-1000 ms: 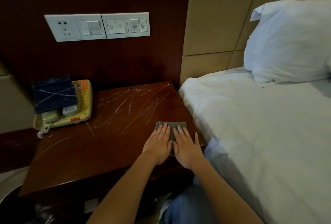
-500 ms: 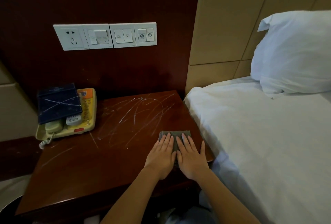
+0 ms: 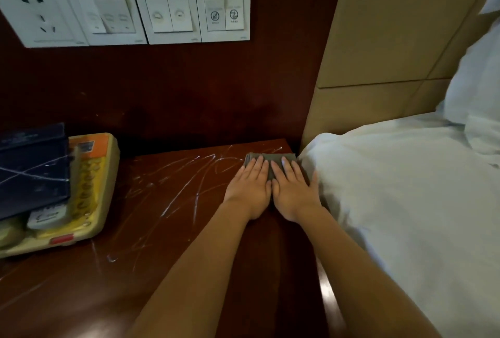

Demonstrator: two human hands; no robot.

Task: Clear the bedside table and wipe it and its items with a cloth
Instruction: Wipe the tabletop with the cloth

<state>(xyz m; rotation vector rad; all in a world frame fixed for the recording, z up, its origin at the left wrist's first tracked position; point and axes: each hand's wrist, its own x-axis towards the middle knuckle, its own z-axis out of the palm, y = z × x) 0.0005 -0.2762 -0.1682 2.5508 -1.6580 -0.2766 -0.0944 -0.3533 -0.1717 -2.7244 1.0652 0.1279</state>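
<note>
At the worktop's far right corner, a grey cloth lies beside the bed. Left hand and right hand press it, fingers flat and straight.

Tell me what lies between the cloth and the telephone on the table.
Nothing visible: only bare, streaked table top separates the cloth, under the left hand and right hand, from the telephone. A dark folder lies on the telephone.

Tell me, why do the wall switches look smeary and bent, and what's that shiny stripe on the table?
Head view: the switches at left look smeared, probably from camera motion; the wide lens bows their plates near the picture's edge; the shiny stripe is light glinting off the polished right edge of the table; the rest of the room is dim.
</note>
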